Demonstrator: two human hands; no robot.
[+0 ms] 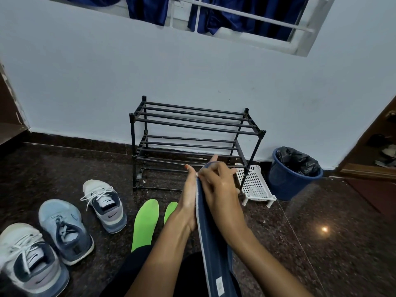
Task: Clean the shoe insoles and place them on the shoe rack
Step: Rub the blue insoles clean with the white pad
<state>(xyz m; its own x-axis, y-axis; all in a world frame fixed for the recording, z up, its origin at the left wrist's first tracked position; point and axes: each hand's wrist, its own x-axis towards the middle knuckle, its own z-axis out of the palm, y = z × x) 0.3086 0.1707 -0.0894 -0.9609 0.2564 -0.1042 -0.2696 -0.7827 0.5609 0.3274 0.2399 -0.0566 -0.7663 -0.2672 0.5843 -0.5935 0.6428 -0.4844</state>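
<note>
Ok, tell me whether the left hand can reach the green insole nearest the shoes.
Probably yes: the green insole lies on the floor right beside the left hand, nothing between. That hand is pressed against the blue cloth, though.

A dark blue insole [211,232] with a pale edge is held on its edge at near centre, with its left face pressed by the flat left hand [188,202] and its far end gripped by the curled right hand [220,185]. Just to its left, a large green insole [145,224] is laid flat on the dark floor beside a second green insole [170,211], which is partly hidden behind the left hand. The black shoe rack [192,125], built of tube bars, is stood against the far wall beyond them.
</note>
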